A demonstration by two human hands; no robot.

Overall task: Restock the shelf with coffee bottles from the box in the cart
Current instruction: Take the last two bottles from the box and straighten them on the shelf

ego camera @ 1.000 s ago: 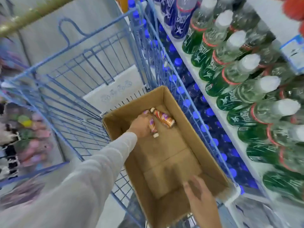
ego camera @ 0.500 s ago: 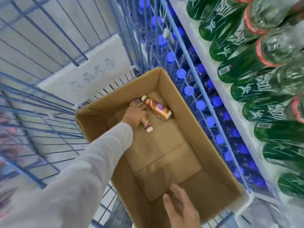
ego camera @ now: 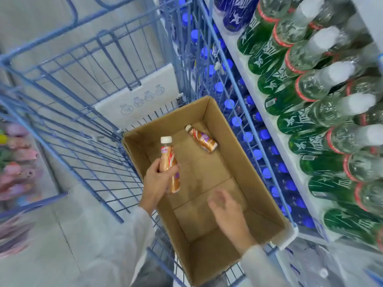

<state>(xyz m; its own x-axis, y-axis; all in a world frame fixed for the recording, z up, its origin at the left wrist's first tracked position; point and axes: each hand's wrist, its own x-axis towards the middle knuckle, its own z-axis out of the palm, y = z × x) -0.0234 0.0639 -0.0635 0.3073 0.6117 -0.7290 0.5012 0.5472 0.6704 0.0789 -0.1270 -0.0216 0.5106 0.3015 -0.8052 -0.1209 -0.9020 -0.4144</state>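
Observation:
An open cardboard box (ego camera: 244,162) stands in the blue wire cart (ego camera: 87,112). My left hand (ego camera: 157,183) grips a brown coffee bottle (ego camera: 169,160) with a white cap, held upright above the box's left side. A second coffee bottle (ego camera: 202,138) lies on its side on the box floor near the far right corner. My right hand (ego camera: 228,212) hovers over the near part of the box with fingers relaxed, holding nothing.
A white shelf (ego camera: 248,79) on the right carries rows of green bottles with white caps (ego camera: 310,83). Blue-capped bottles (ego camera: 236,121) fill the lower shelf behind the cart's wire side. Grey floor lies to the left, with blurred pink goods (ego camera: 14,162) at the far left.
My left hand has lifted one coffee bottle off the box floor and drawn it back toward me. My right hand has moved forward over the box.

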